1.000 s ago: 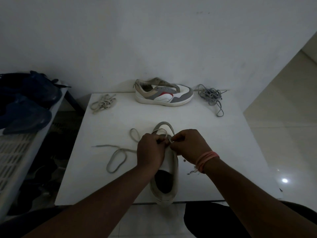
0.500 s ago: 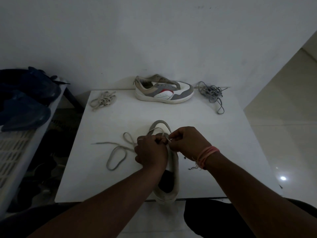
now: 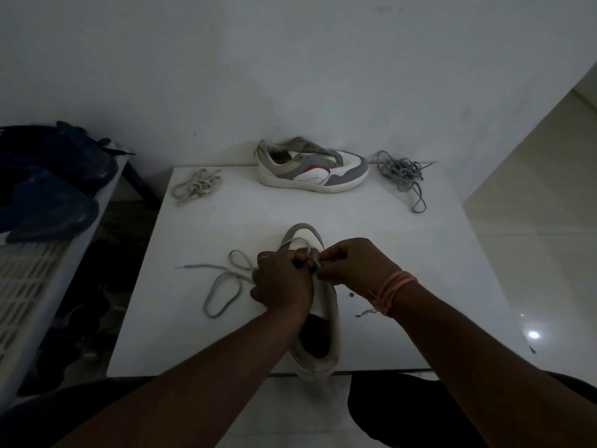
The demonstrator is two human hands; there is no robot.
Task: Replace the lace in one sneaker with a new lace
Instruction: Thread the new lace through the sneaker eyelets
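Your left hand [image 3: 282, 282] and right hand [image 3: 350, 263] meet at mid-frame over the near sneaker [image 3: 318, 318], which lies on the white table [image 3: 403, 253] with its toe pointing away from you and its heel at the near edge. Both hands pinch the pale lace [image 3: 226, 279]; its loose end loops to the left. A second sneaker [image 3: 311, 169] sits at the table's top edge, a beige lace bundle [image 3: 197, 185] to its left and a grey lace bundle [image 3: 402, 171] to its right.

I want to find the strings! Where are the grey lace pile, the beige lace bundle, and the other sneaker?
grey lace pile [image 3: 400, 168], head view, middle of the tangle.
beige lace bundle [image 3: 197, 185], head view, centre of the bundle.
far sneaker [image 3: 311, 173], head view, its side panel.
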